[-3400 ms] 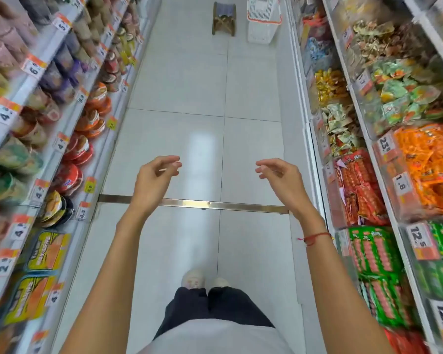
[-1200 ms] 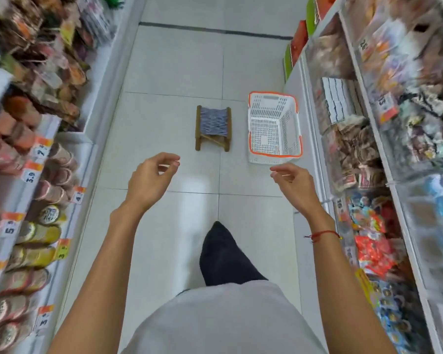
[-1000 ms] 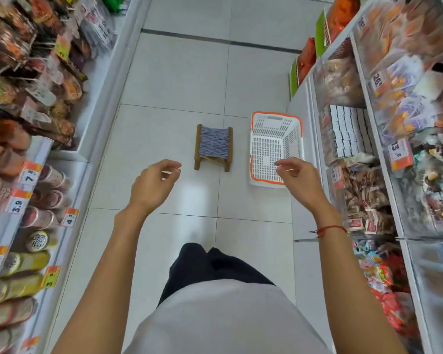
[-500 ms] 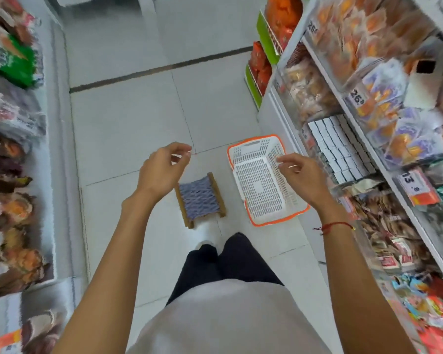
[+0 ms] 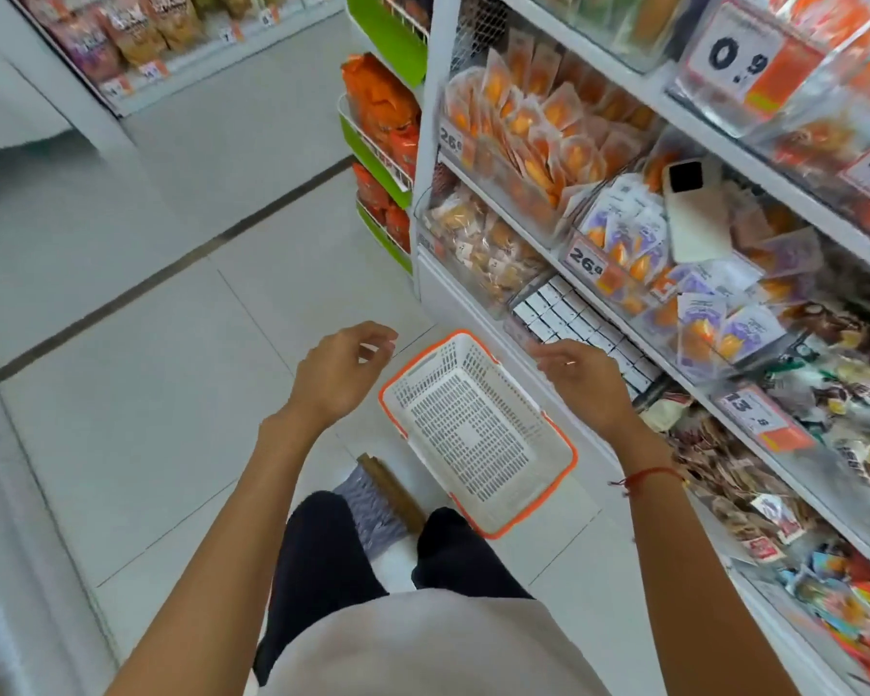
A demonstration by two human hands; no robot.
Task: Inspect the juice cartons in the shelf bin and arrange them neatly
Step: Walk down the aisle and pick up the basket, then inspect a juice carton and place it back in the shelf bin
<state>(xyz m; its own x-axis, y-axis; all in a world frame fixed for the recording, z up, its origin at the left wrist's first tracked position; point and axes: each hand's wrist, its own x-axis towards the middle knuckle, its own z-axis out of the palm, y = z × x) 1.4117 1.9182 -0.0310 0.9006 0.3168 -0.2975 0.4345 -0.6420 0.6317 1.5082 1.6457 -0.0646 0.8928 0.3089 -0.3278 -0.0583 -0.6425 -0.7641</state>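
I see both hands raised over a shop aisle, holding nothing. My left hand (image 5: 340,376) has loosely curled fingers; my right hand (image 5: 586,381) likewise, hovering just before the white juice cartons (image 5: 581,324) packed in rows in a low shelf bin (image 5: 516,328) (right side). A white, orange-rimmed basket (image 5: 478,434) sits on the floor below.

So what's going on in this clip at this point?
A person stands in a shop aisle facing the right-hand shelves, both hands raised and holding nothing. The left hand hovers over the floor; the right hand is near a bin of small white cartons on a low shelf, not touching them. A white basket with an orange rim and a small stool sit on the floor.
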